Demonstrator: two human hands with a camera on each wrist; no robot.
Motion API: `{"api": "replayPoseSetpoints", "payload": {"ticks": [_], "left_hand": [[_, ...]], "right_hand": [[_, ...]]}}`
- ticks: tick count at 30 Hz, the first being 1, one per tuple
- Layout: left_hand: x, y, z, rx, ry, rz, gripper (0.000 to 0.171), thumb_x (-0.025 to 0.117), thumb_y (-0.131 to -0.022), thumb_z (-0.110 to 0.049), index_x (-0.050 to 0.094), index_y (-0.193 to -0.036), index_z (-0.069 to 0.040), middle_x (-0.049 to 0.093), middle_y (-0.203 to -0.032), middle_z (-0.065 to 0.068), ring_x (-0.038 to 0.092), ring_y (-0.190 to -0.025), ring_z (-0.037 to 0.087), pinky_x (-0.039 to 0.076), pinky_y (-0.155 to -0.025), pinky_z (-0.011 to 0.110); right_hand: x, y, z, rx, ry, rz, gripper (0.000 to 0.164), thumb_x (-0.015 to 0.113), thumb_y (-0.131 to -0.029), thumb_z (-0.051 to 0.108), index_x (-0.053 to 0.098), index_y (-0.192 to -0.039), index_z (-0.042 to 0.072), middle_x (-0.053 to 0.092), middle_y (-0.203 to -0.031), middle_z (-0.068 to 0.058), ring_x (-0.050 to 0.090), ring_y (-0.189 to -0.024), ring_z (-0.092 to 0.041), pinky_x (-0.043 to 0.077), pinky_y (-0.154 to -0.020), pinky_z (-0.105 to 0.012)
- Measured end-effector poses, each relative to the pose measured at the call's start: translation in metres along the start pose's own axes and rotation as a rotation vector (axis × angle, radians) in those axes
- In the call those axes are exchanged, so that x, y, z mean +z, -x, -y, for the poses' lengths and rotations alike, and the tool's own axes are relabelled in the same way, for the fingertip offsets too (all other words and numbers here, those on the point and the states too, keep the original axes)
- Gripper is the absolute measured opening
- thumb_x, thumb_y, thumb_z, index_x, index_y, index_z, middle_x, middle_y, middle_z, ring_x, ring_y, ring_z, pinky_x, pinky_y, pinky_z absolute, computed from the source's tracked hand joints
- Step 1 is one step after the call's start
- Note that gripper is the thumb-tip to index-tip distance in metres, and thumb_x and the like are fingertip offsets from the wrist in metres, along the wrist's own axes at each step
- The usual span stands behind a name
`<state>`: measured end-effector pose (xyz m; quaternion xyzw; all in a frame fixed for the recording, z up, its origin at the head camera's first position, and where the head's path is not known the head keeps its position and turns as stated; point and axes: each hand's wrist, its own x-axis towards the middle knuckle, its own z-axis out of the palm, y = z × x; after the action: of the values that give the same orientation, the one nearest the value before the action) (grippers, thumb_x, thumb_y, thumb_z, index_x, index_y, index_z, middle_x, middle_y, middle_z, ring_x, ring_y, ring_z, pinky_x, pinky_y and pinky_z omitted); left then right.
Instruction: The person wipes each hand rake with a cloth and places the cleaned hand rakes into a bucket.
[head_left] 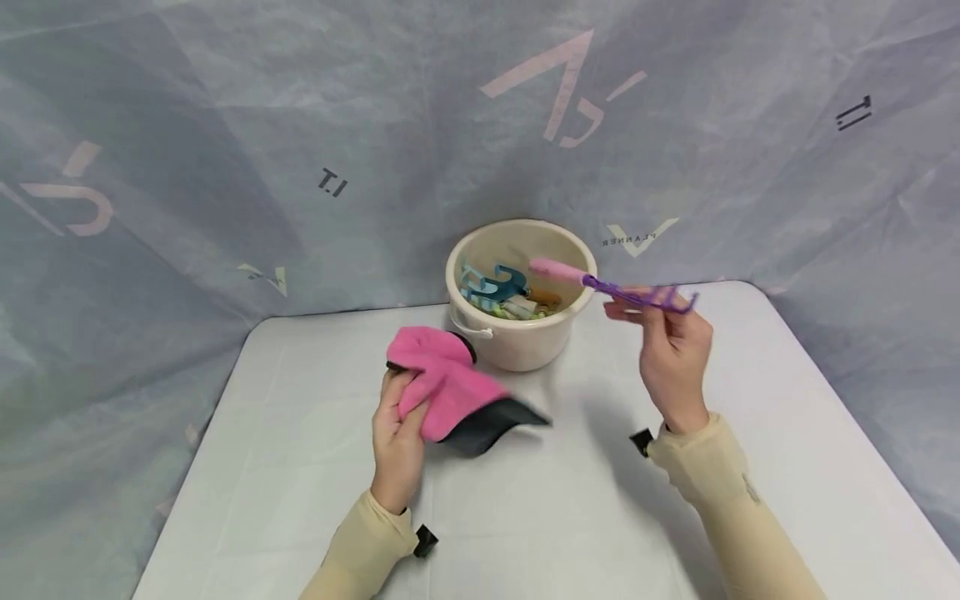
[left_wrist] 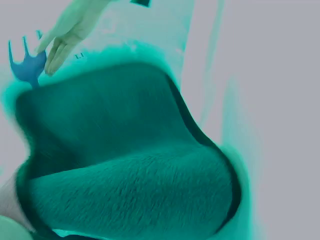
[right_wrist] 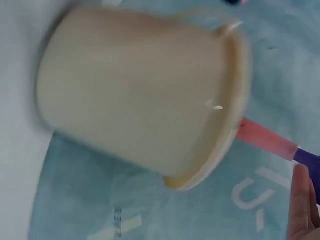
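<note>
My left hand (head_left: 397,450) grips a floppy pink cloth (head_left: 457,383) with a fleecy face, a dark smooth back and dark edging, above the table left of the bucket. Its far corner hangs loose and blurred. In the left wrist view the cloth (left_wrist: 135,190) fills the middle. To the right of the bucket, my right hand (head_left: 677,358) holds a small hand fork (head_left: 558,271) by its purple pronged end. The fork's pink handle points left over the rim of the cream bucket (head_left: 517,343). Right fingers (right_wrist: 300,200) show beside the fork in the right wrist view.
Inside the bucket lie several small items, among them a teal pronged piece (head_left: 506,283) and light blue and orange pieces. A white-covered table (head_left: 540,517) bears the bucket near its back edge. Grey printed sheeting (head_left: 390,100) hangs right behind and at both sides.
</note>
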<state>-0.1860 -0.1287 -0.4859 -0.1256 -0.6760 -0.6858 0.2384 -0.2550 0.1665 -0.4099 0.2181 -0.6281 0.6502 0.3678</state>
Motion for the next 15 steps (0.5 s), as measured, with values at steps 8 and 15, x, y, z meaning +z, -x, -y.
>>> {"api": "replayPoseSetpoints", "payload": {"ticks": [8,15], "left_hand": [[-0.004,0.002,0.023,-0.054,-0.494,0.425,0.074,0.077,-0.071,0.006,0.051,-0.138,-0.013,0.044,-0.142,0.009,0.043,-0.127,0.021,0.042,-0.107,0.045],[-0.009,0.013,0.028,-0.191,-0.758,0.894,0.066,0.076,-0.083,-0.034,0.051,-0.142,-0.018,0.040,-0.152,0.014,0.035,-0.138,0.027,0.039,-0.110,0.055]], "right_hand": [[0.024,-0.032,-0.042,-0.090,0.666,0.191,0.027,0.058,-0.098,0.015,0.072,-0.084,-0.003,0.074,-0.082,-0.019,0.062,-0.083,-0.026,0.052,-0.075,-0.037],[0.024,-0.049,-0.044,0.260,0.796,0.905,0.044,0.036,-0.105,0.026,0.058,-0.132,-0.001,0.048,-0.147,-0.021,0.023,-0.143,-0.034,0.009,-0.119,-0.064]]}}
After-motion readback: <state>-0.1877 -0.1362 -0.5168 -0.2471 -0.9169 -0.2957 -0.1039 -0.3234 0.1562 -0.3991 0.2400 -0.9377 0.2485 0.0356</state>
